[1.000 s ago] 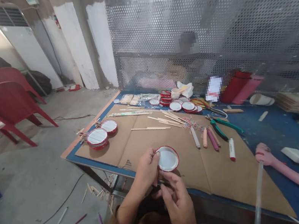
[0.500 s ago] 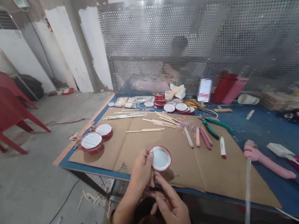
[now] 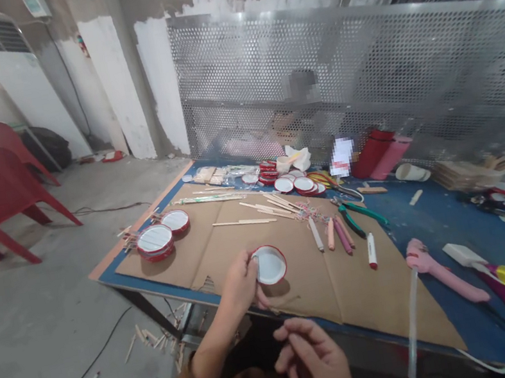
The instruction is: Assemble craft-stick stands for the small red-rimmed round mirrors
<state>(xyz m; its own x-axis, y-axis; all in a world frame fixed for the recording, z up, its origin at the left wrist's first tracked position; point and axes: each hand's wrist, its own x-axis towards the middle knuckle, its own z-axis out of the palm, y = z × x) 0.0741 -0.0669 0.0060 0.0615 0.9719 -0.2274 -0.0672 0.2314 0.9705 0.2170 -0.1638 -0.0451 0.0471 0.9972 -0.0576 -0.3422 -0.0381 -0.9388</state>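
At the left of the bench (image 3: 437, 215), two stacks of red-rimmed discs (image 3: 155, 240) are set on brown cardboard (image 3: 380, 303), with thin sticks (image 3: 129, 240) jutting from their left side. Toward the middle, a shallow round dish (image 3: 272, 265), white with a red rim, is pinched at its left edge by the left hand (image 3: 240, 285), between thumb and fingers; it appears raised just above the cardboard, where its shadow is cast. From that grip the dish lies to the right; being round, no long axis is shown, and its white inside is turned toward the viewer. The right hand (image 3: 314, 357) is held lower right, nearer the body and apart from the dish, fingers loosely curled toward the thumb; whether anything small is pinched there cannot be told. Farther back, pale pieces seem enclosed in a clear plastic packet (image 3: 240, 173); at right, a white cup (image 3: 412, 172) is tipped over, its contents hidden.
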